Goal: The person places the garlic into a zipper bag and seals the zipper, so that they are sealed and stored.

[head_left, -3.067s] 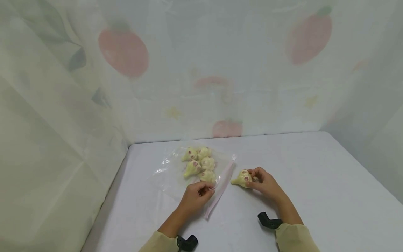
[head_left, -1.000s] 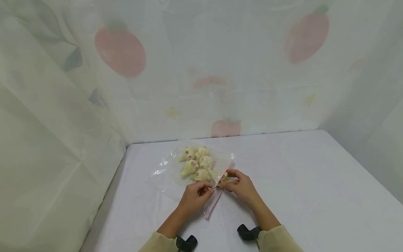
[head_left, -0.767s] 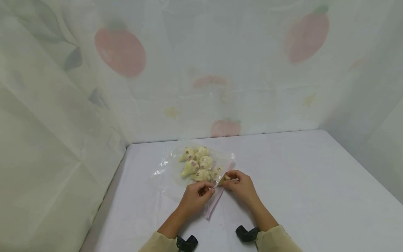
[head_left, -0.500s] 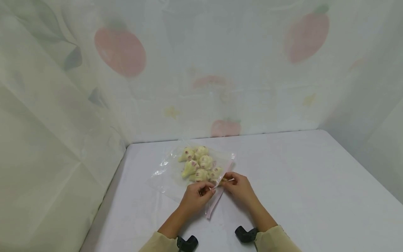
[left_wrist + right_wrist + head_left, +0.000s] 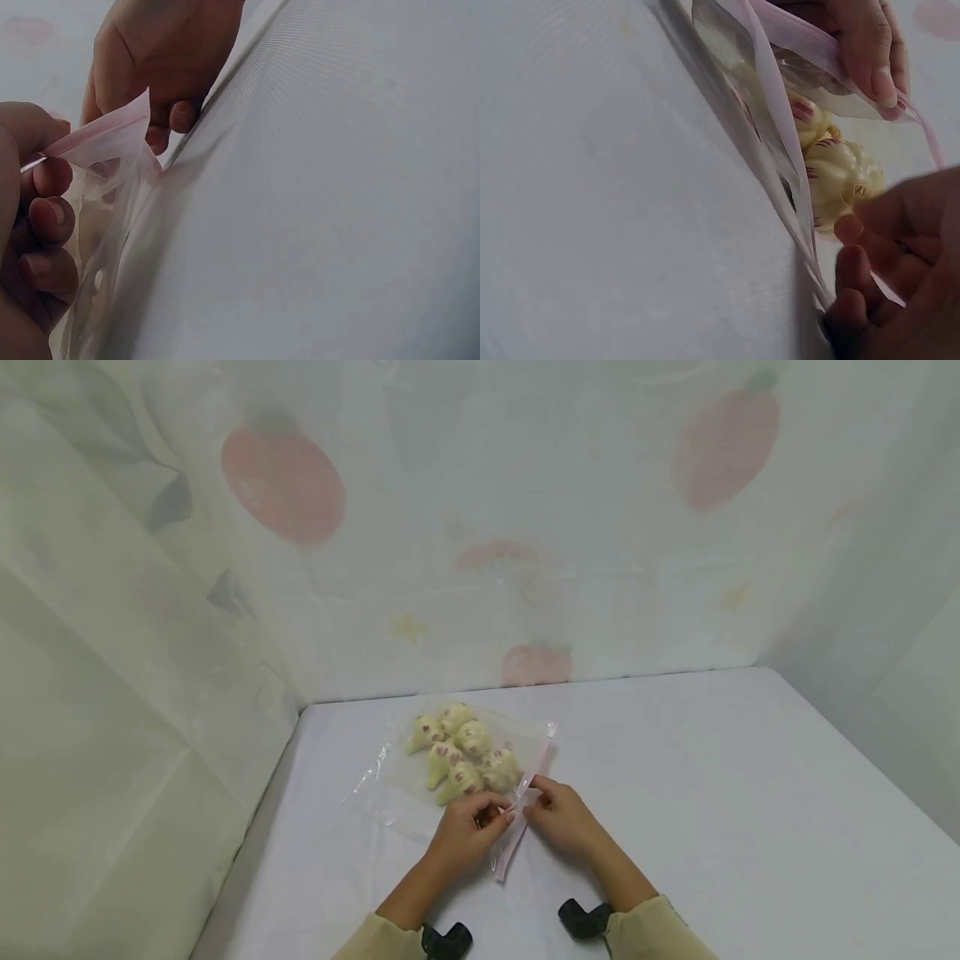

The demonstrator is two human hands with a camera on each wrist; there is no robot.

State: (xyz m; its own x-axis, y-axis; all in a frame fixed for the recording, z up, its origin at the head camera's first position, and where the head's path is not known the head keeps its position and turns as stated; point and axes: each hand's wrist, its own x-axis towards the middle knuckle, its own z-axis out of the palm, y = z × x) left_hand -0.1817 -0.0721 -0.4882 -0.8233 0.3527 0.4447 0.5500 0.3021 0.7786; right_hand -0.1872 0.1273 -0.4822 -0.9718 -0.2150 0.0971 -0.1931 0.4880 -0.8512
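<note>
A clear zip bag point(image 5: 405, 793) with a pink zip strip lies on the table, several garlic bulbs point(image 5: 472, 737) inside it. My left hand point(image 5: 467, 833) pinches the bag's edge between thumb and fingers, lifting one side of the mouth. In the right wrist view the mouth gapes, and a garlic bulb point(image 5: 840, 180) sits just inside it. My right hand point(image 5: 566, 821) is at the mouth with its fingers loosely bent and nothing visibly gripped. Its fingertips are close to that bulb; whether they touch it I cannot tell.
A white-covered table point(image 5: 712, 777) stretches to the right of the bag. Behind it hangs a pale curtain point(image 5: 600, 527) with fruit prints, and another curtain point(image 5: 97, 735) borders the left side. Black wrist devices point(image 5: 585, 918) sit at both cuffs.
My right hand has brought a garlic bulb from the table on the right into the bag and let go. The bulbs inside have shifted left. My left hand keeps its pinch.
</note>
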